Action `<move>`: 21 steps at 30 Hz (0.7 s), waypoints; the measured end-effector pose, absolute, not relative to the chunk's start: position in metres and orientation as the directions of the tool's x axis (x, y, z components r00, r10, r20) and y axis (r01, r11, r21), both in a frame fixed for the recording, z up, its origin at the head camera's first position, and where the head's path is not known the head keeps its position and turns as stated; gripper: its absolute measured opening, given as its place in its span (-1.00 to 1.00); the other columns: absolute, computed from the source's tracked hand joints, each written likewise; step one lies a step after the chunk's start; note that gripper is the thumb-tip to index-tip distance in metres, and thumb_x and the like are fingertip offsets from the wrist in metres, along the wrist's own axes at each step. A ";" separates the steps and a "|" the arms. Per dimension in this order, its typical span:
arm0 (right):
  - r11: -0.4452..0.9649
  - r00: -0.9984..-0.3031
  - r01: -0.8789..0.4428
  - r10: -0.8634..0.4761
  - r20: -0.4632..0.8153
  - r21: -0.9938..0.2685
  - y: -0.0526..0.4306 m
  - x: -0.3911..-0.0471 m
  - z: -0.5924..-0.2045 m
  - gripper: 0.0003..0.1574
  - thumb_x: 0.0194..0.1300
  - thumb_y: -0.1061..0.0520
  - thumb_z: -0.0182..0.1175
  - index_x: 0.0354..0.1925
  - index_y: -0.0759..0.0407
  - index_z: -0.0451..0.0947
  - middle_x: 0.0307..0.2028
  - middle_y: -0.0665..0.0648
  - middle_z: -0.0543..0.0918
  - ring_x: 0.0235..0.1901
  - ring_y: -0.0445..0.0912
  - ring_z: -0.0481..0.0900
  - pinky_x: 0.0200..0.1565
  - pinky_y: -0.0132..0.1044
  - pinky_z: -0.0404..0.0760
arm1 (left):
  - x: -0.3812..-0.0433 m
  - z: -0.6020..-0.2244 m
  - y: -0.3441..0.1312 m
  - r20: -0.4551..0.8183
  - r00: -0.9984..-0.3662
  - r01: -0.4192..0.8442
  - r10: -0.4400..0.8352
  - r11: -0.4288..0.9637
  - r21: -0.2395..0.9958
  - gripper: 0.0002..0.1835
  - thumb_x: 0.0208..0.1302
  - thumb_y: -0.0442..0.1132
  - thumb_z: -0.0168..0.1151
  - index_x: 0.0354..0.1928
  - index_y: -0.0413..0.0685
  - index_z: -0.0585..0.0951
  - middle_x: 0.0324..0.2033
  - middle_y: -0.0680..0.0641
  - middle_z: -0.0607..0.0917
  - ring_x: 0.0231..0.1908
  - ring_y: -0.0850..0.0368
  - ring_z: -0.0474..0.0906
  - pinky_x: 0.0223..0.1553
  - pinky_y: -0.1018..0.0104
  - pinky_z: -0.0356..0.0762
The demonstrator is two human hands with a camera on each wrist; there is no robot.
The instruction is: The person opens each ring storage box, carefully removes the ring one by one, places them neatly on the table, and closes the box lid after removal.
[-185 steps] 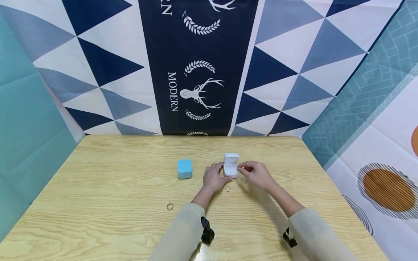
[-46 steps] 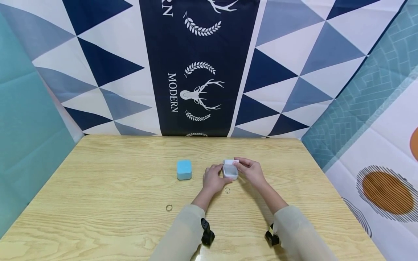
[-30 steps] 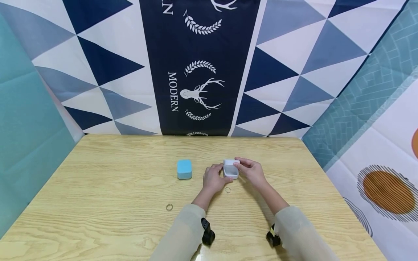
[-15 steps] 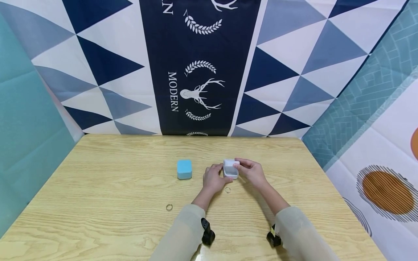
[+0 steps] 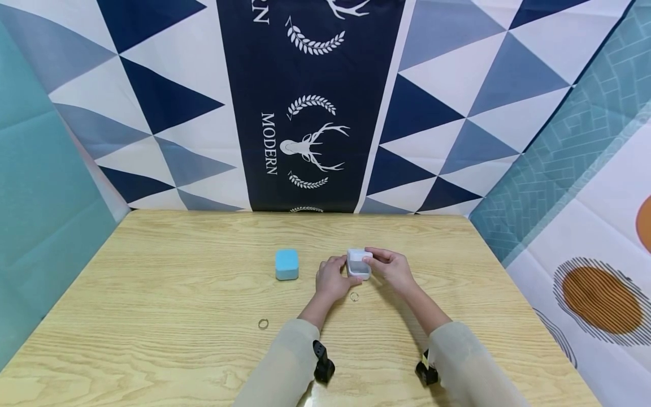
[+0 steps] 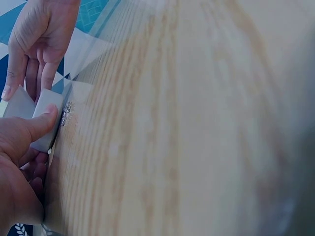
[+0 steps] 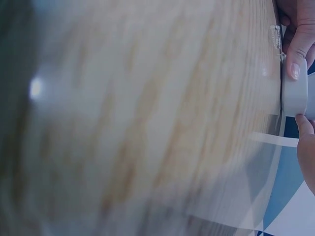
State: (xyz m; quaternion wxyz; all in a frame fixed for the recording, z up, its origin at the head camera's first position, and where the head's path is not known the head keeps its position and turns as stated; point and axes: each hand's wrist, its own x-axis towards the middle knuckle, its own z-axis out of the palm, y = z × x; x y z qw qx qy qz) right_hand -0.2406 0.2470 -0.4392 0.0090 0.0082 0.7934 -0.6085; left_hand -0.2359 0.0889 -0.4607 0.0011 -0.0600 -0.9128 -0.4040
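A small white ring box point(image 5: 359, 256) stands on the table with its lid tipped partway over the base. My left hand point(image 5: 331, 279) grips the base from the left, thumb across the front. At the right side of the lid, my right hand point(image 5: 393, 268) pinches its edge between thumb and fingers. The left wrist view shows the left thumb pressed on the base's front wall point(image 6: 49, 101). What lies inside the box is hidden. Just in front of it lies a thin ring point(image 5: 354, 297), also seen beside the box in the right wrist view.
A light blue box point(image 5: 287, 264), lid down, sits to the left of the left hand. Nearer the front, a second, darker ring point(image 5: 263, 324) lies on the wooden table point(image 5: 152, 305). A patterned cloth point(image 5: 305, 113) hangs behind the table's back edge.
Earlier the lid stood upright and my right hand was at the box's right side. Now that hand holds the lid, which has swung forward and lower. The left hand stays in place.
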 end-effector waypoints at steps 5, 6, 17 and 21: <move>0.260 -1.000 0.018 -0.006 -0.020 -0.965 0.248 -0.240 -0.440 -0.45 0.23 0.12 0.25 0.14 0.36 0.46 0.14 0.35 0.51 -0.14 -0.40 0.54 -0.12 -0.56 0.52 | -0.234 -0.461 0.090 0.045 -0.993 0.105 0.107 0.668 0.736 -0.27 0.00 0.04 0.40 0.24 -0.04 0.46 0.16 -0.04 0.53 -0.01 0.03 0.38 0.05 0.15 0.33; 0.261 -1.000 0.018 -0.008 -0.021 -0.965 0.248 -0.240 -0.440 -0.45 0.23 0.12 0.24 0.14 0.35 0.46 0.14 0.35 0.51 -0.14 -0.40 0.54 -0.12 -0.56 0.52 | -0.234 -0.461 0.090 0.045 -0.993 0.104 0.105 0.668 0.736 -0.27 0.00 0.04 0.40 0.23 -0.04 0.46 0.16 -0.04 0.53 -0.01 0.03 0.38 0.05 0.15 0.33; 0.239 -0.999 0.015 -0.031 -0.023 -0.971 0.251 -0.238 -0.442 -0.44 0.24 0.13 0.23 0.15 0.37 0.44 0.14 0.36 0.49 -0.13 -0.40 0.55 -0.10 -0.56 0.52 | -0.232 -0.463 0.092 0.047 -0.995 0.094 0.089 0.660 0.746 -0.28 0.00 0.03 0.41 0.23 -0.02 0.46 0.14 -0.02 0.53 -0.02 0.05 0.38 0.03 0.17 0.34; 0.229 -0.999 0.013 -0.037 -0.022 -0.973 0.252 -0.237 -0.443 -0.44 0.24 0.14 0.23 0.16 0.38 0.43 0.15 0.37 0.48 -0.12 -0.39 0.55 -0.10 -0.55 0.52 | -0.231 -0.464 0.092 0.056 -0.994 0.104 0.092 0.663 0.741 -0.28 0.00 0.04 0.41 0.23 -0.03 0.46 0.14 -0.03 0.54 -0.02 0.05 0.38 0.03 0.16 0.34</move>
